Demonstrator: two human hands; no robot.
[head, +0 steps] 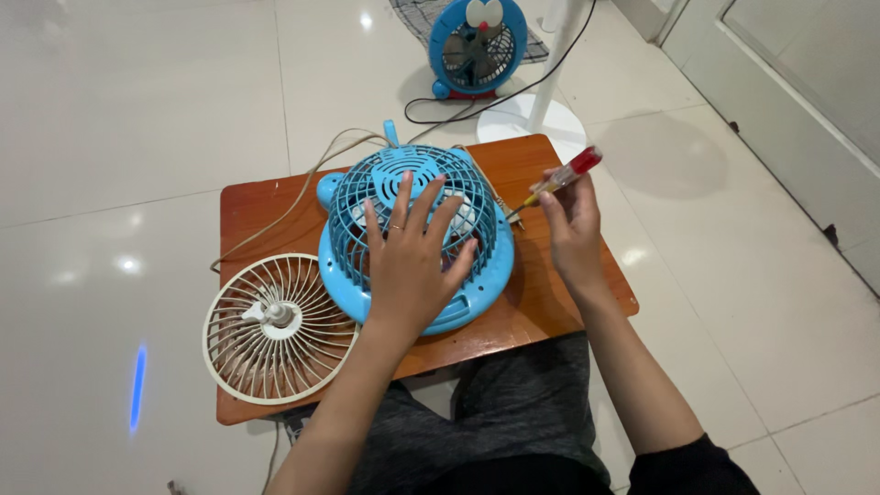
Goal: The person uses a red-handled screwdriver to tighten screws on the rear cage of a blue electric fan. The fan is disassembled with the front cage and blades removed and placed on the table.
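Note:
A blue round fan point(353, 211) lies grille-up on a small wooden table point(266, 206). My left hand point(412, 261) rests flat on its grille with the fingers spread. My right hand point(573, 225) grips a screwdriver point(561, 179) with a red and clear handle. Its tip points at the fan's right edge near the rim. A cream round fan grille point(275, 328) lies beside the blue fan at the table's front left corner, partly over the edge.
A beige cord point(293, 197) runs off the table's back left. A second blue fan point(478, 46) stands on the white tiled floor behind, next to a white stand base point(532, 124) and a black cable. A white door point(797, 73) is at right.

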